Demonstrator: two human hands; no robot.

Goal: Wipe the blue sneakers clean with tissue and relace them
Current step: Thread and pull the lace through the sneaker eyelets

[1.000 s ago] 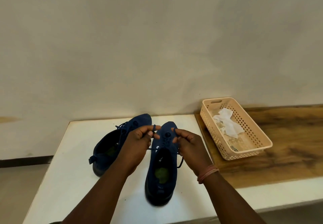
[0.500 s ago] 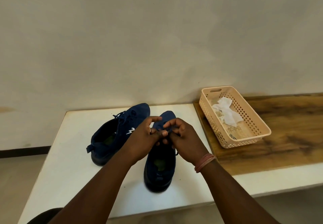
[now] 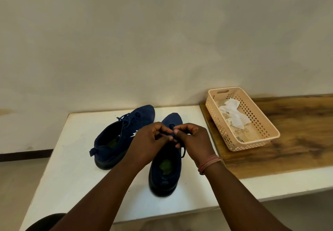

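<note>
Both hands worked the lace at frame centre.
Left hand (image 3: 149,144) and right hand (image 3: 194,139) pinched the dark-blue lace (image 3: 172,131) over the navy-blue knit sneaker (image 3: 166,169) on the white desk (image 3: 72,158).

Wall (image 3: 162,41): plain off-white, fills the upper half of the frame; a faint brownish stain at the far left edge.
Bench (image 3: 75,158): white top, lower centre and left, running on as a white strip along the lower right.
Wooden board (image 3: 297,140): brown grained slab on the bench, right side of the frame, reaching back to the wall.
Basket (image 3: 266,122): peach plastic, rectangular, perforated walls, a handle slot in its far end; stands on the wooden board, angled.
Floor (image 3: 18,185): beige, lower left.
Skirting (image 3: 23,156): dark strip at the wall's foot, left edge.
Dark rounded object (image 3: 45,221): bottom left corner; cannot tell what it is.
</note>
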